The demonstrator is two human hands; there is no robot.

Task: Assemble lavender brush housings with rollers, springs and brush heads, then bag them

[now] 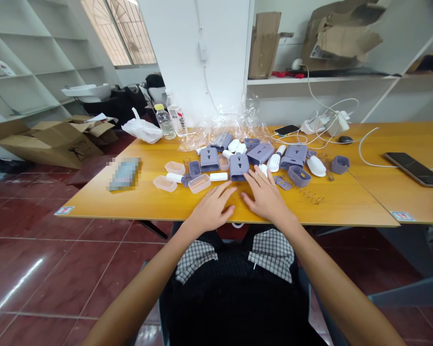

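Observation:
My left hand lies near the table's front edge, fingers stretched out and nothing held. In front of it are a white cylinder and a clear pinkish tray. My right hand is open too, its fingers spread. Its fingertips are at the front of a purple-grey plastic housing; whether they touch it I cannot tell. A white piece behind those fingers is partly hidden. Around them lie more purple housings, a small purple cup, a white oval brush-like head and a thin coil spring.
A blurred-out flat object lies at the left of the wooden table. Two bottles, a white plastic bag and crumpled clear wrap stand behind. Cables, a phone and a dark tablet are at the right.

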